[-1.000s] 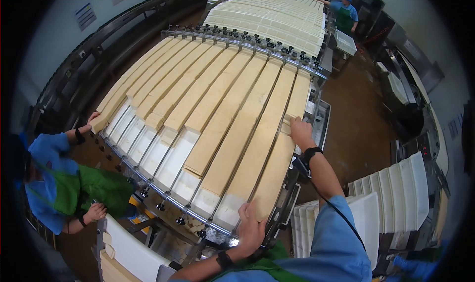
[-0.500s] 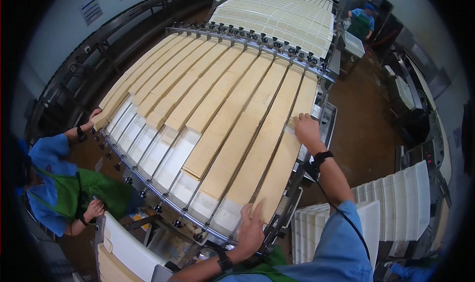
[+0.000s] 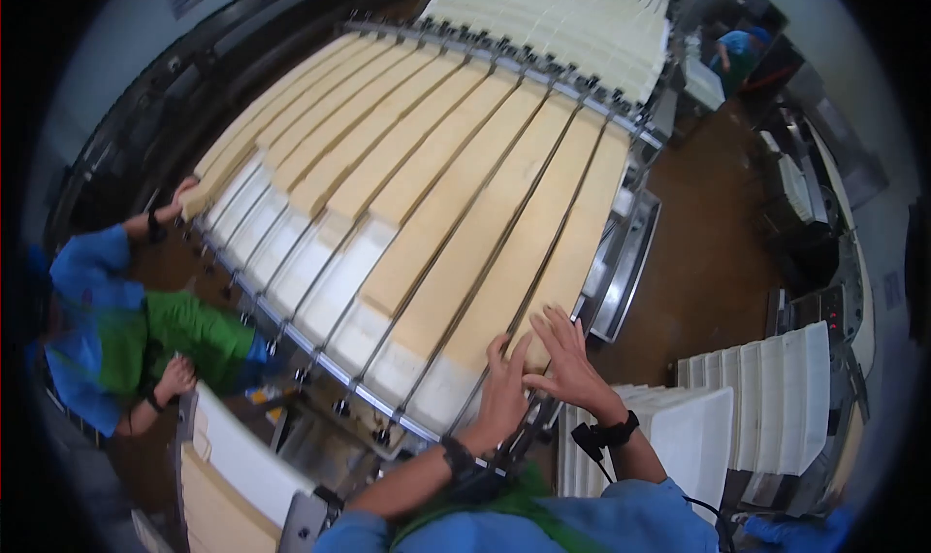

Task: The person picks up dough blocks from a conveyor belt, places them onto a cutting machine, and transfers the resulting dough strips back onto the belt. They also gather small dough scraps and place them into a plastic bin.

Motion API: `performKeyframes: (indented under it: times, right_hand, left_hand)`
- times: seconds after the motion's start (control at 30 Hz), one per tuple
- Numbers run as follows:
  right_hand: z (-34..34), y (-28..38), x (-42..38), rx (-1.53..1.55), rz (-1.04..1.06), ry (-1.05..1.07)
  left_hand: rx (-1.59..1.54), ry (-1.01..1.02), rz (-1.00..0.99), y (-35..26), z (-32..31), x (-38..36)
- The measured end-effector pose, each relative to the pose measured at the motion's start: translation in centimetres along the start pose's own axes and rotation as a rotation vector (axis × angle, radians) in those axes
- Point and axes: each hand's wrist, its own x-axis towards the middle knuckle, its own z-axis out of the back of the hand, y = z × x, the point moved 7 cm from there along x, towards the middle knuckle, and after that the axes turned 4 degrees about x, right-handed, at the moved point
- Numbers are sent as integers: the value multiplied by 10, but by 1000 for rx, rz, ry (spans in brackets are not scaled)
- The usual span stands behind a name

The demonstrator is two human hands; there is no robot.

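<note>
Long pale-yellow slabs (image 3: 485, 213) lie side by side on a white surface, with thin metal rods between them. My left hand (image 3: 504, 393) rests at the near end of the rightmost slab (image 3: 582, 233), its fingers apart. Beside it my right hand (image 3: 572, 364) lies over the same end, fingers spread, the thumb close to my left hand. Neither hand is wrapped round anything. Bare white surface (image 3: 339, 272) shows at the near end of several lanes.
A co-worker in a green apron (image 3: 199, 335) stands at the left, one hand (image 3: 181, 196) on the leftmost slab. White ribbed trays (image 3: 761, 393) stand at the right. A metal bar (image 3: 320, 369) edges the surface. Another person (image 3: 734, 60) is at the back right.
My right hand has come down from the slab's right side to its near end, beside my left hand. The head view has shifted slightly.
</note>
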Motion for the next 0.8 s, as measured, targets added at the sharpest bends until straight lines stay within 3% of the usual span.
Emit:
performKeyframes:
  times: [0.07,0.13,0.2,0.27,0.33,0.4,0.47,0.6,0.8]
  right_hand:
    - [-35,-10,-5,7,-14,98]
    - [-40,-18,-3,-338,52,-11]
    - [-45,-17,-3,-298,54,-13]
    - [-44,-14,-3,-384,15,-40]
    - [-40,3,-5,-351,5,-76]
    - [-39,21,-11,-419,147,-212]
    - [-50,18,-24,-494,242,-255]
    - [-54,25,-31,-545,377,-322]
    - [-49,33,-26,-545,377,-375]
  left_hand:
    - [-174,78,-30,4,3,0]
    - [-120,98,-14,8,24,-13]
    - [-62,107,-21,20,54,-27]
    - [-142,-121,-63,39,104,-48]
    - [-130,-373,75,74,148,-77]
    - [-348,-573,313,125,179,-116]
    - [-406,-736,395,146,211,-142]
    - [-414,-826,470,182,229,-191]
    - [-419,-849,655,242,205,-238]
